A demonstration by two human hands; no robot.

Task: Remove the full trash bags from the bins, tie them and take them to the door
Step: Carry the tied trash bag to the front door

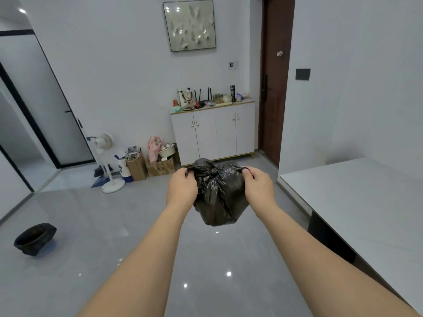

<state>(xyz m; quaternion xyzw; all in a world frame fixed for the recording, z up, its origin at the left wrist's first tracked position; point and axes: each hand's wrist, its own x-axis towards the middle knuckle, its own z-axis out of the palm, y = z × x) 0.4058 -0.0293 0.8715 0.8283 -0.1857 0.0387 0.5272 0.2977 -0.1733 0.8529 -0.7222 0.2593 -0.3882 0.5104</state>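
While left hand (182, 186) & right hand (258, 185) each pinch a tail of the black trash bag (219, 197), held mid-air at 12 o'clock w/ door (274, 76) at 1, pull both tails outward evenly to cinch knot tight.

Premises: the entrance area of a private home.

We base this on domestic fittings. At twelve o'clock a white shoe-style cabinet (214, 132) stands against the wall, its top crowded with a router, bottles and small household items; a framed butterfly picture (190, 25) hangs above it. At one o'clock we note a brown entry door (275, 76) with an electronic lock. At eleven o'clock sit a white pedestal fan (106, 161) and cardboard boxes (150, 167) holding bags and bowls. At ten o'clock we record a black-framed glass sliding door (43, 104). Glossy grey floor tiles (114, 225) run throughout, and a white-topped table (366, 202) occupies three o'clock.
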